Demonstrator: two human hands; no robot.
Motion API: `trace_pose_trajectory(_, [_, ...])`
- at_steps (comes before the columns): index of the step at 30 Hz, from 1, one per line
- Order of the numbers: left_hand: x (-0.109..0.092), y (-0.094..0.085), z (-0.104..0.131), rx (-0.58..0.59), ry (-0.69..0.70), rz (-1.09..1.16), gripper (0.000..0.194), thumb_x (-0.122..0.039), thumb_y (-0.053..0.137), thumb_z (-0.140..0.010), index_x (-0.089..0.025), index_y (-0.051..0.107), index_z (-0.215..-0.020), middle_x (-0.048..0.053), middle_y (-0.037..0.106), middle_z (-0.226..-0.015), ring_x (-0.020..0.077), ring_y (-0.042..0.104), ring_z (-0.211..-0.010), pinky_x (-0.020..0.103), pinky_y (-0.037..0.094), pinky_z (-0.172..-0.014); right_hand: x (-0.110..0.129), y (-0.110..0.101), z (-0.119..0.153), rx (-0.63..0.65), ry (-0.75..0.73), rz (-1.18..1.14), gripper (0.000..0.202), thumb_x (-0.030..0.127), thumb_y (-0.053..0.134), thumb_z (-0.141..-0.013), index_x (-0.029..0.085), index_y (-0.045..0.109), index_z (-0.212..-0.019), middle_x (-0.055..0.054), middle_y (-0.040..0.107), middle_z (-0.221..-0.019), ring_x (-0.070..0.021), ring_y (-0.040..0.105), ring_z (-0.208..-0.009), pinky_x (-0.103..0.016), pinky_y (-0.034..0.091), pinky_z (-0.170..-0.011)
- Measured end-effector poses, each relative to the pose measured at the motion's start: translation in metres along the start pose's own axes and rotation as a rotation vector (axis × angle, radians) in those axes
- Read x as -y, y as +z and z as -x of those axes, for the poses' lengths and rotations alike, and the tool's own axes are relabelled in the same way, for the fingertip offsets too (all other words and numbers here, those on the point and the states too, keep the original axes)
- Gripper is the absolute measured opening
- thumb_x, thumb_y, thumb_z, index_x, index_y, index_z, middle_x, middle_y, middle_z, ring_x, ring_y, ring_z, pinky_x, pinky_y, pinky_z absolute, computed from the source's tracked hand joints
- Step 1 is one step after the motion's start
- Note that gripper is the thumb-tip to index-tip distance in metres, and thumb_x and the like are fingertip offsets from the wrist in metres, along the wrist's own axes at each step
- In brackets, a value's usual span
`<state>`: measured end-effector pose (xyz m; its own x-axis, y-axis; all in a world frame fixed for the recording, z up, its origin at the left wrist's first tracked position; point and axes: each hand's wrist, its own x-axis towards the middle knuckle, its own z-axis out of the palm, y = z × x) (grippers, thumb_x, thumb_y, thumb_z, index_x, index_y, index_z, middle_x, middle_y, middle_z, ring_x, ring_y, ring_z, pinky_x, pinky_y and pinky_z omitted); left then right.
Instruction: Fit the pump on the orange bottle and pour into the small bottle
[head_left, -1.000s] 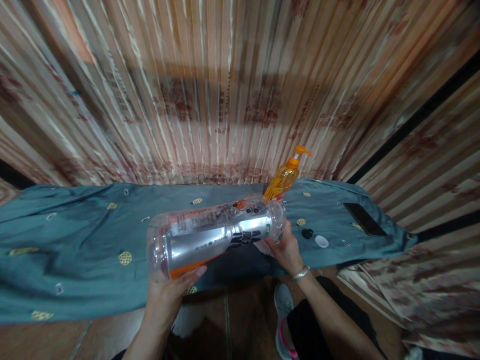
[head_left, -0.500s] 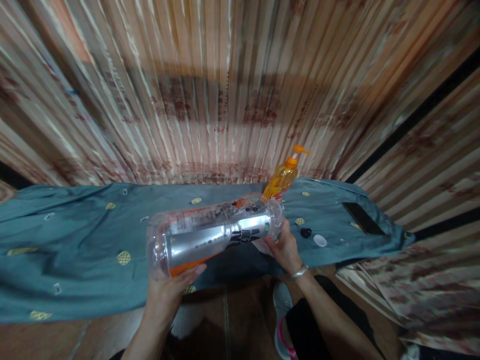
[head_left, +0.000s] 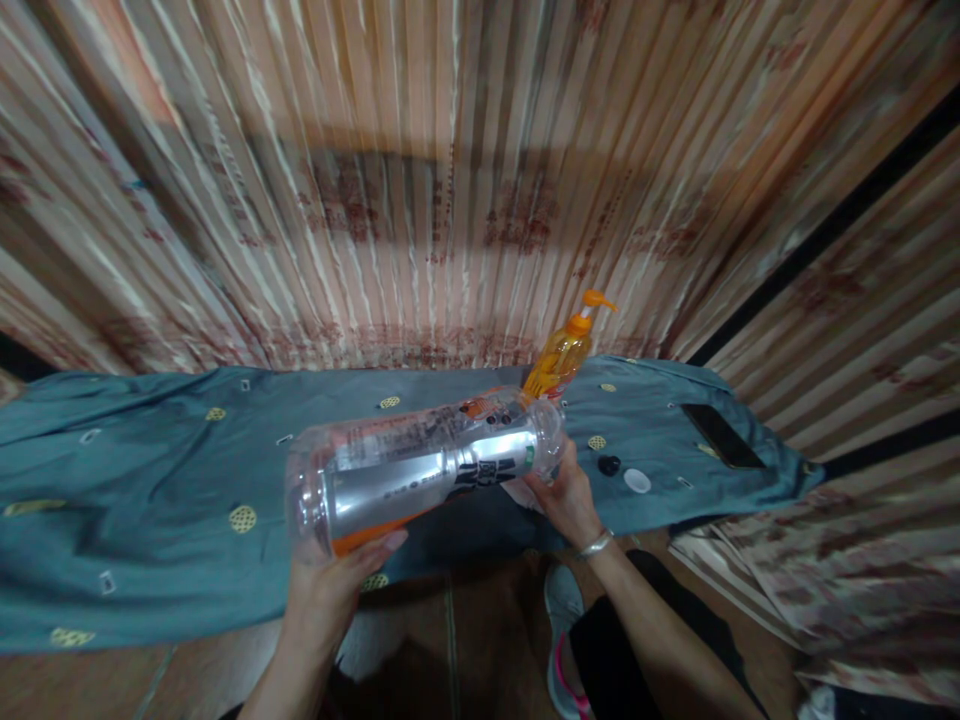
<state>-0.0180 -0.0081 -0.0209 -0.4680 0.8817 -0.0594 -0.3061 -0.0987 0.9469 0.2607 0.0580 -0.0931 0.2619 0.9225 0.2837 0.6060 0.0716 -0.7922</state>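
Note:
A large clear plastic bottle [head_left: 435, 475] with a silver and orange label lies on its side in the air above the cloth. Its base points left and its neck end right, tilted slightly up. My left hand [head_left: 341, 580] is closed around the lower part near the base, thumb along the label. At the neck end, my right hand [head_left: 566, 500] is closed on the bottle, its fingertips partly hidden. A white piece [head_left: 523, 493] shows beside that hand; what it is I cannot make out. Just behind the neck stands an orange pump bottle [head_left: 561, 355].
A teal patterned cloth [head_left: 165, 480] covers the long surface. To the right lie a small black object [head_left: 609, 465], a white disc [head_left: 637, 481] and a dark phone-like slab [head_left: 721, 436]. Pleated curtains [head_left: 390, 200] hang behind and at the sides.
The view has shifted slightly, so everything sits a little further left. Both hands keep the same hold on the plastic bottle.

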Motion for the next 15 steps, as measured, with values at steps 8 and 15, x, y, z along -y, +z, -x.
trace_pose_trajectory(8, [0.007,-0.005,-0.003,0.020,0.040,0.000,0.096,-0.045,0.109,-0.039,-0.024,0.071,-0.125,0.003,0.073,-0.112,0.0284,0.070,-0.116,0.042,0.054,-0.115,-0.001,-0.001,-0.001,0.008,0.018,0.003,0.063,0.060,0.071,-0.079,0.025,0.056,-0.130,-0.012,0.084,-0.112,-0.0358,0.083,-0.101,-0.041,0.064,-0.078])
trace_pose_trajectory(15, [0.012,-0.009,-0.006,0.011,0.031,-0.016,0.101,-0.045,0.109,-0.039,-0.025,0.069,-0.129,0.006,0.075,-0.117,0.0328,0.070,-0.121,0.045,0.058,-0.110,-0.001,0.000,0.000,-0.007,-0.012,0.026,0.060,0.059,0.072,-0.080,0.026,0.056,-0.128,-0.012,0.083,-0.115,-0.0352,0.082,-0.102,-0.043,0.065,-0.081])
